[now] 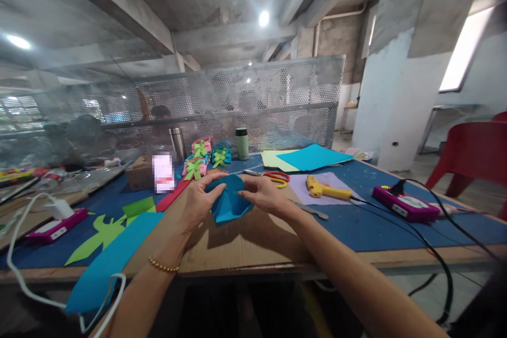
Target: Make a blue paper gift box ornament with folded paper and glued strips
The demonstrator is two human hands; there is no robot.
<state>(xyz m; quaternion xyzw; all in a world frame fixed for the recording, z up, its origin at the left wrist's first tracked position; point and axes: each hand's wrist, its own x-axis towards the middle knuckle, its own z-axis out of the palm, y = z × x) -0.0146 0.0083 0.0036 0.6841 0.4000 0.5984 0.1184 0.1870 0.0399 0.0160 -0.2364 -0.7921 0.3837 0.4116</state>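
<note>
A folded blue paper piece (232, 200) is held up over a brown cardboard sheet (253, 245). My left hand (200, 198) pinches its left edge between thumb and fingers. On the opposite edge, my right hand (263, 194) grips the same paper, thumb toward the inside. The paper opens upward with creased sides. Just behind my right hand lie red and yellow scissors (279, 178). A metal tool (312, 211) rests on the table right of the cardboard.
Right: yellow glue gun (328, 190) on lilac paper, purple power strip (406, 205) with cables. Left: green paper scraps (99, 235), blue paper strip (114, 259), phone (163, 173), another power strip (57, 227). Behind: bow-topped paper pieces (196, 168), green bottle (242, 143), blue sheets (315, 157).
</note>
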